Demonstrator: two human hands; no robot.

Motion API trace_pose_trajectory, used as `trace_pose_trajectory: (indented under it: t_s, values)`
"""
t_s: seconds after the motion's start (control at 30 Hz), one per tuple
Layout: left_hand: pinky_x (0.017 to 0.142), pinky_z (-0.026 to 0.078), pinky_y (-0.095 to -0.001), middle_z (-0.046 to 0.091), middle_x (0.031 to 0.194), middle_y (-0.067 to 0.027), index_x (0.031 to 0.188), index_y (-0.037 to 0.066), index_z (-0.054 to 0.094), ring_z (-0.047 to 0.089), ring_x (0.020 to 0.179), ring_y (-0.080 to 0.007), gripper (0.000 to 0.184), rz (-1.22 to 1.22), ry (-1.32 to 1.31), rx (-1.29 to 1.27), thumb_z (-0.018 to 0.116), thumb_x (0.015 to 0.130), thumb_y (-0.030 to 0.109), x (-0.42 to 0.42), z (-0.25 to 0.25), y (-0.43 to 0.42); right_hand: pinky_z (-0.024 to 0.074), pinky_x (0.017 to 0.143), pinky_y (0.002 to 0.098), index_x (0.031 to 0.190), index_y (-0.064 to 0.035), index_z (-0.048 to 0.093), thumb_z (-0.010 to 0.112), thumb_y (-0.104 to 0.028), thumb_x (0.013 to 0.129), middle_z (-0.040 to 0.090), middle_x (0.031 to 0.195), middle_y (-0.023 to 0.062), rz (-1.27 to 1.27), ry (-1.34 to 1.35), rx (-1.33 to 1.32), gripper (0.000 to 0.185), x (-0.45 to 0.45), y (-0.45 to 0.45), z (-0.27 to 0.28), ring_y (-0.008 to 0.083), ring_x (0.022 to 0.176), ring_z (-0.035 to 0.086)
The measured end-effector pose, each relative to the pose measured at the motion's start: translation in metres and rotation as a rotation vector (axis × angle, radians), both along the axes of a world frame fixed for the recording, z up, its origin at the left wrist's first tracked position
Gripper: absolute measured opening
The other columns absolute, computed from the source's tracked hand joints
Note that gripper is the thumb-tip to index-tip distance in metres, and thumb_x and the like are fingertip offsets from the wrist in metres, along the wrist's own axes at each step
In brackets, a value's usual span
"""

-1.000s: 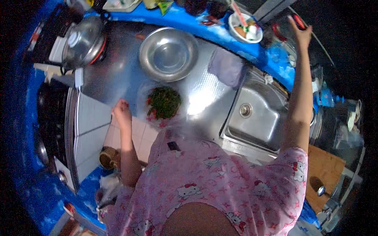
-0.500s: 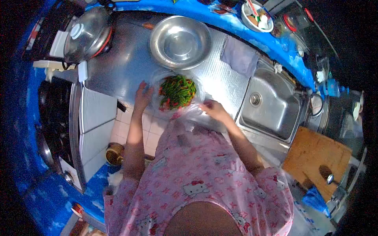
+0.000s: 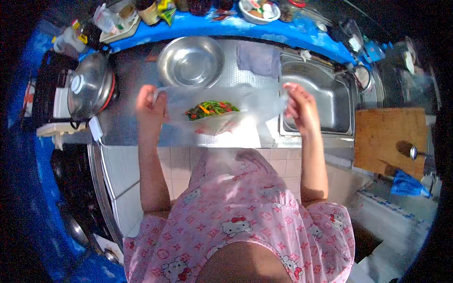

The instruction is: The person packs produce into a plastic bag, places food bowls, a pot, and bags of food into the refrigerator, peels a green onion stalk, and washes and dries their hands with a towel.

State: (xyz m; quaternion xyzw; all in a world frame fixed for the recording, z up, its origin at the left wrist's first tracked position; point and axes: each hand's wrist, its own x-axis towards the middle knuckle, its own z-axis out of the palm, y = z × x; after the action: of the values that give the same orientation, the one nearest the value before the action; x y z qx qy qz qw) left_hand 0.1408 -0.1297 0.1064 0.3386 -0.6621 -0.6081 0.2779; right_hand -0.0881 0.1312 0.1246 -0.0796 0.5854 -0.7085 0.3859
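Between my two raised hands a thin clear plastic bag (image 3: 257, 101) is stretched wide. Cut green and red vegetables (image 3: 214, 108) lie in its middle, and reddish print shows on its front. My left hand (image 3: 152, 104) is closed on the bag's left end, its fingers blurred. At the other end, my right hand (image 3: 300, 107) pinches the bag's right corner, near the sink's left edge. Just behind the bag, a wide steel basin (image 3: 188, 63) rests on the counter, with its near rim partly covered by the bag.
To the right are a steel sink (image 3: 325, 125) and a wooden cutting board (image 3: 389, 137). A grey cloth (image 3: 258, 59) lies behind the bag. On the left stands a pan with a glass lid (image 3: 89, 87). A white bowl (image 3: 259, 16) and packets line the blue back ledge.
Both hands have moved apart and up, pulling the bag into a wide stretched shape. The vegetables now sit in a flatter heap inside it. The camera view has shifted too.
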Motion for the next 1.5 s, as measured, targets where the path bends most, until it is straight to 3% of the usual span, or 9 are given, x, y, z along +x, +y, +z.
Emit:
trace_pose_trajectory:
  t_s: [0.4, 0.5, 0.67, 0.83, 0.93, 1.07, 1.2, 1.43, 1.5]
  values:
    - [0.038, 0.038, -0.0234, 0.049, 0.062, -0.0014, 0.086, 0.007, 0.044, 0.045, 0.046, -0.0066, 0.008, -0.242, 0.053, -0.611, 0.052, 0.082, 0.008, -0.105, 0.058, 0.053, 0.0364, 0.089, 0.037, 0.117, -0.0102, 0.046, 0.07, -0.018, 0.067, 0.056, 0.102, 0.0093, 0.48, 1.678, 0.456, 0.057, 0.03, 0.011, -0.037, 0.0248, 0.101, 0.051]
    - [0.043, 0.038, -0.0275, 0.05, 0.061, -0.0048, 0.085, 0.006, 0.045, 0.047, 0.048, -0.0126, 0.012, -0.209, -0.003, -0.774, 0.056, 0.081, 0.01, -0.11, 0.072, 0.053, 0.0407, 0.08, 0.039, 0.094, -0.0077, 0.054, 0.07, -0.021, 0.067, 0.061, 0.087, 0.0088, 0.682, 1.719, 0.874, 0.034, 0.005, 0.019, -0.072, 0.0277, 0.088, 0.057]
    - [0.049, 0.041, -0.0326, 0.05, 0.057, -0.0065, 0.082, 0.007, 0.053, 0.05, 0.05, -0.0219, 0.016, 0.165, 0.051, -1.157, 0.065, 0.077, 0.016, -0.102, 0.119, 0.044, 0.0454, 0.057, 0.0379, 0.075, -0.0052, 0.054, 0.067, -0.016, 0.07, 0.058, 0.072, 0.0114, 0.411, 1.61, 0.556, 0.018, -0.002, 0.04, 0.053, 0.0294, 0.068, 0.059]
    - [0.049, 0.041, -0.0308, 0.05, 0.051, -0.0076, 0.078, 0.005, 0.056, 0.051, 0.047, -0.0183, 0.019, 0.219, 0.127, -1.191, 0.063, 0.078, 0.023, -0.14, 0.176, -0.003, 0.046, 0.076, 0.031, 0.102, -0.0066, 0.059, 0.066, -0.011, 0.072, 0.062, 0.099, 0.0104, 0.011, 1.894, 0.292, 0.031, -0.038, 0.032, 0.115, 0.0241, 0.086, 0.061]
    - [0.046, 0.038, -0.0244, 0.053, 0.051, -0.0011, 0.078, 0.005, 0.059, 0.05, 0.046, -0.0097, 0.016, 0.032, 0.21, -1.029, 0.061, 0.081, 0.02, -0.165, 0.194, 0.009, 0.0439, 0.085, 0.0302, 0.104, 0.0003, 0.058, 0.062, -0.011, 0.078, 0.061, 0.106, 0.0129, 0.056, 0.786, -0.184, 0.029, -0.06, 0.025, 0.132, 0.0202, 0.092, 0.06]
    - [0.043, 0.042, -0.0241, 0.064, 0.073, -0.0076, 0.085, 0.0, 0.061, 0.061, 0.059, -0.0118, 0.034, -0.383, 0.238, -0.445, 0.046, 0.089, 0.03, -0.215, 0.252, 0.032, 0.0443, 0.083, 0.0309, 0.106, 0.002, 0.057, 0.056, -0.01, 0.082, 0.06, 0.102, 0.0125, 0.146, 0.783, -0.403, 0.027, -0.051, 0.003, 0.186, 0.0175, 0.089, 0.059]
    - [0.069, 0.051, -0.0299, 0.066, 0.085, -0.0114, 0.099, 0.001, 0.057, 0.063, 0.078, -0.0172, 0.032, -0.954, 0.194, -0.409, 0.049, 0.087, 0.03, -0.261, 0.252, 0.051, 0.0445, 0.07, 0.0231, 0.106, -0.0034, 0.059, 0.058, -0.014, 0.082, 0.061, 0.085, 0.0041, 0.409, 1.059, -0.443, 0.026, -0.046, -0.027, 0.232, 0.009, 0.074, 0.054]
    - [0.055, 0.046, -0.0261, 0.059, 0.067, -0.0052, 0.099, 0.0, 0.053, 0.055, 0.054, -0.012, 0.032, -1.033, 0.129, -0.293, 0.044, 0.089, 0.029, -0.262, 0.261, 0.06, 0.04, 0.05, 0.0257, 0.059, -0.0036, 0.062, 0.063, -0.034, 0.078, 0.055, 0.052, 0.0021, 0.124, 1.642, -0.123, 0.036, -0.125, -0.007, 0.27, 0.0107, 0.051, 0.053]
    - [0.049, 0.038, -0.0226, 0.053, 0.06, -0.0003, 0.094, 0.008, 0.048, 0.049, 0.052, -0.0077, 0.019, -0.901, 0.166, -0.502, 0.054, 0.083, 0.023, -0.259, 0.266, 0.067, 0.034, 0.086, 0.0352, 0.081, -0.0045, 0.062, 0.067, -0.032, 0.074, 0.06, 0.084, 0.0103, 0.001, 2.051, 0.172, 0.029, -0.125, -0.002, 0.247, 0.0212, 0.087, 0.055]
